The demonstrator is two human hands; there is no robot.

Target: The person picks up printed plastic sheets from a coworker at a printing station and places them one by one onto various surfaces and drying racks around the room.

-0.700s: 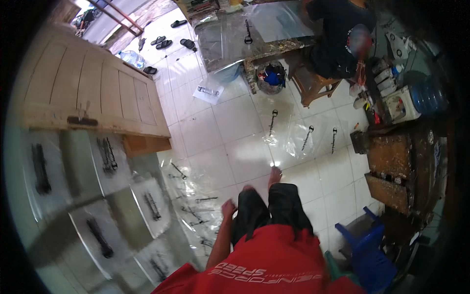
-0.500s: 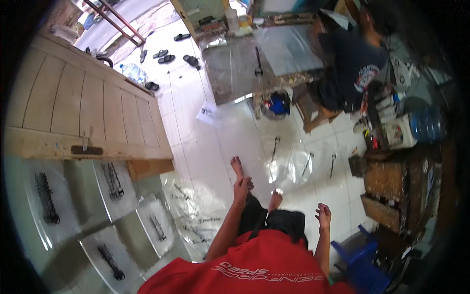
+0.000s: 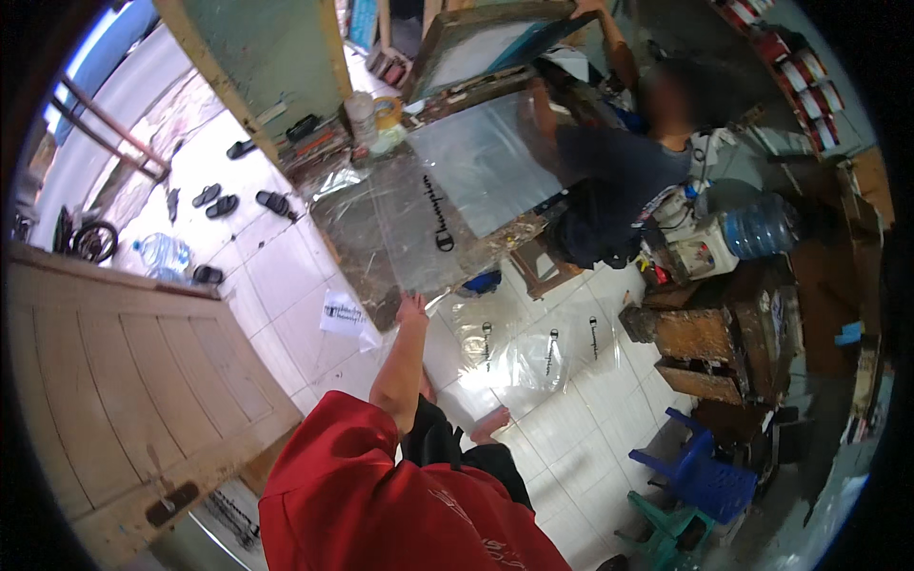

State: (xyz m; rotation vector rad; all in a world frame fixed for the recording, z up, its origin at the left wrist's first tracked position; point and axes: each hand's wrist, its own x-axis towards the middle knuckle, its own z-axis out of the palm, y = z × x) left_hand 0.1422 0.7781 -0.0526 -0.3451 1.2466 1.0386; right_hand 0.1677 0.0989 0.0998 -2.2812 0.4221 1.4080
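Note:
My left hand (image 3: 412,306) reaches to the near edge of the work table, its fingers closed at the corner of a see-through plastic sheet (image 3: 405,224) with black print. My right hand is out of view. Beside that sheet, farther right on the table, lies another see-through plastic sheet (image 3: 486,167). A co-worker (image 3: 609,157) sits at the table's right side, one hand on a raised wooden-framed screen (image 3: 495,48) and the other near the second sheet.
Printed plastic sheets (image 3: 547,352) lie on the tiled floor right of my feet; a white printed piece (image 3: 347,319) lies left of the table. A wooden door (image 3: 143,381) stands left, sandals (image 3: 224,205) beyond it. Blue (image 3: 700,466) and green (image 3: 666,528) plastic stools stand right.
I have moved up to the table, and my left hand has reached out to the printed sheet. My right hand has left the view. The co-worker's framed screen now stands raised.

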